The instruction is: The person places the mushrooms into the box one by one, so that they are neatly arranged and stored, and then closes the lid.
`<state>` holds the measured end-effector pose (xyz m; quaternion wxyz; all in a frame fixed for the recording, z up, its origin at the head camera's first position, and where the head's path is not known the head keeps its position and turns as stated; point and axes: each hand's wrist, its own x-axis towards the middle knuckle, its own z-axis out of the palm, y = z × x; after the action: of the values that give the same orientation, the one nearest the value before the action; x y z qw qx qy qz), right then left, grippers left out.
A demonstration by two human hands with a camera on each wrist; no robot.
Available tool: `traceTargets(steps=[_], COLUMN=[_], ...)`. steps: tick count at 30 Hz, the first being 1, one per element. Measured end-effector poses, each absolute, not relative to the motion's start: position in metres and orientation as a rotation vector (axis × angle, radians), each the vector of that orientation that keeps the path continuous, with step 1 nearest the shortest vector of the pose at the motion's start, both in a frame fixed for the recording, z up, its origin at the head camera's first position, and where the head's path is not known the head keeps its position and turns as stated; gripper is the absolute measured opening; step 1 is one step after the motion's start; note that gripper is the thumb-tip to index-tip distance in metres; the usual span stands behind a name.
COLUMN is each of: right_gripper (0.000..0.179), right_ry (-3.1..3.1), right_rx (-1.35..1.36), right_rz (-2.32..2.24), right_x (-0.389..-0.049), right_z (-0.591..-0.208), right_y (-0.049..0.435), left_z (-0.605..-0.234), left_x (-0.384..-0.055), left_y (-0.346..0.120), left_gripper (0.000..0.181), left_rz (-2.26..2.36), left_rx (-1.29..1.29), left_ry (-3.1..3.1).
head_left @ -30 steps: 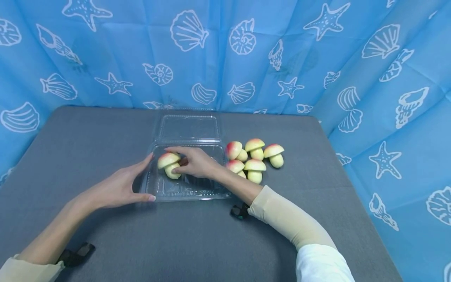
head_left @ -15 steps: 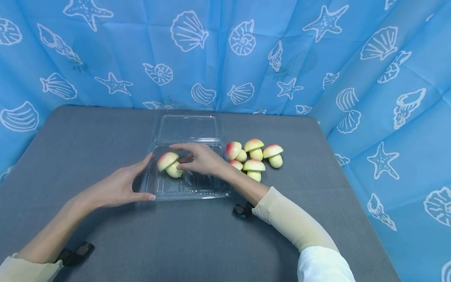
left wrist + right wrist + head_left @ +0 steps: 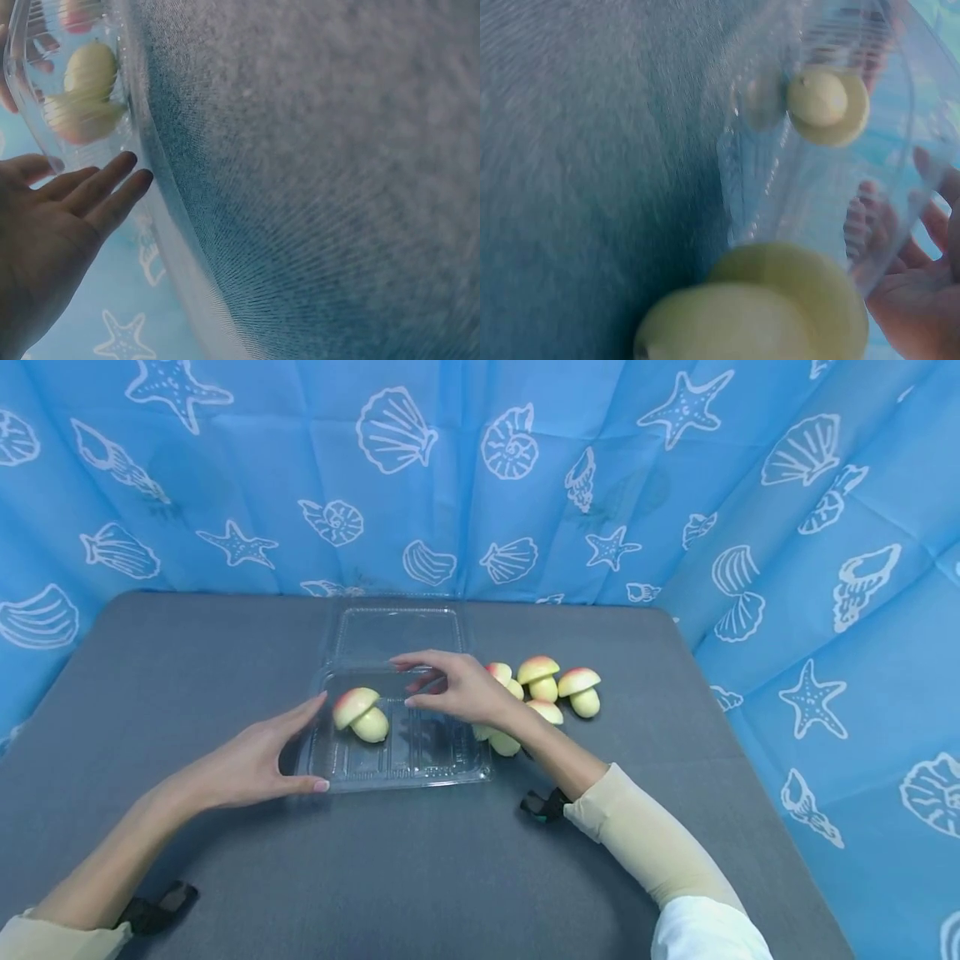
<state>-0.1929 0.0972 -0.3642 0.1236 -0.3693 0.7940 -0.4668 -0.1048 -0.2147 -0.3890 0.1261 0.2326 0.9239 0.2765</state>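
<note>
A clear plastic container (image 3: 420,783) lies with its lid (image 3: 401,631) folded back. One pale yellow mushroom-shaped piece (image 3: 360,714) with a reddish cap rests in its left part. My left hand (image 3: 251,758) is at the container's left side, thumb and fingers spread along the rim; in the left wrist view its fingers (image 3: 101,187) are extended. My right hand (image 3: 472,689) hovers over the container's right side, holding nothing, fingers loosely bent. In the right wrist view, another mushroom-shaped piece (image 3: 757,315) looms close below that hand.
Several more mushroom-shaped pieces (image 3: 580,691) stand in a cluster right of the container, partly hidden by my right hand and forearm. A grey cloth (image 3: 420,877) covers the table. Behind and to the right hangs a blue curtain (image 3: 465,477) with white shell prints.
My right hand has let go of the mushroom-shaped piece in the container and moved right, towards the cluster. The left hand has stayed by the container's left side.
</note>
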Motion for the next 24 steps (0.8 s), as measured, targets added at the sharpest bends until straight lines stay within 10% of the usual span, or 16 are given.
traceTargets(steps=[24], right_gripper=[0.051], right_ry=[2.346], right_rx=[-0.993], right_rz=[-1.552], right_x=[-0.195], right_z=[-0.358], right_y=[0.172], left_z=[-0.390], left_x=[-0.102], left_y=[-0.210], left_gripper=[0.118], left_rz=[0.847], left_rx=[0.651], left_ry=[2.665])
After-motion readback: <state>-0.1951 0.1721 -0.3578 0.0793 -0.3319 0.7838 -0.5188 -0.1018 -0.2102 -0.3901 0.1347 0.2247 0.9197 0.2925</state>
